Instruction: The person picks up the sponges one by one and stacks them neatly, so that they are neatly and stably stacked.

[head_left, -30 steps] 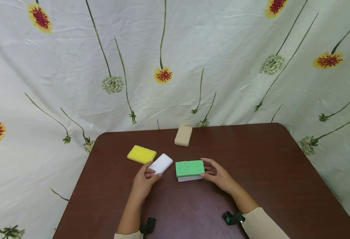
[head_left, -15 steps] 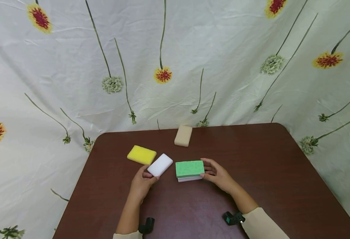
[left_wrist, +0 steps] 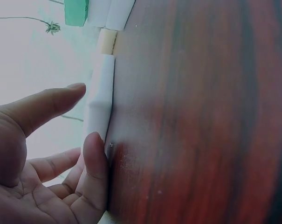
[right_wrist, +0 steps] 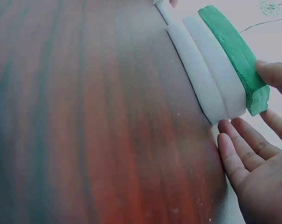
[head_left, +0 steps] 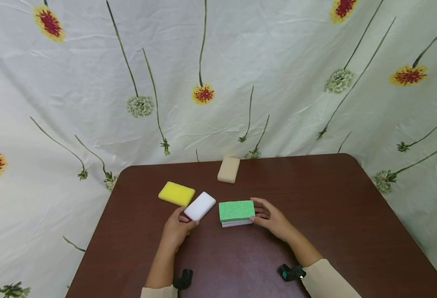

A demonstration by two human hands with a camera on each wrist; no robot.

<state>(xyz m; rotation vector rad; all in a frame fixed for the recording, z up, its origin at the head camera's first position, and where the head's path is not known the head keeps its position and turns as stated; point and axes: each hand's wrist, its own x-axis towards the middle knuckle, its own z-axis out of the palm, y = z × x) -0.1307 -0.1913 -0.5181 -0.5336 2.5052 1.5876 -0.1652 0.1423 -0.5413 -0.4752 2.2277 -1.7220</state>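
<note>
My left hand (head_left: 176,231) is at the near-left end of a white sponge block (head_left: 200,206) that lies flat on the table. In the left wrist view the thumb (left_wrist: 61,100) stands straight and off the block, while the other fingers are loosely bent at its end. A green sponge (head_left: 237,210) lies over two stacked white sponge blocks (right_wrist: 201,70). My right hand (head_left: 274,219) pinches the green sponge's right end between thumb and index finger. Its other fingers (right_wrist: 241,144) are relaxed beside the white blocks' ends.
On the dark red-brown table (head_left: 315,194), a yellow sponge (head_left: 177,193) lies beyond the left hand, close to the white block. A beige sponge (head_left: 228,169) sits at the far edge. A flowered cloth (head_left: 296,62) hangs behind the table.
My left hand has drawn back slightly toward the lower left, its thumb and fingers coming off the white sponge block. The right hand and the green sponge have stayed in place.
</note>
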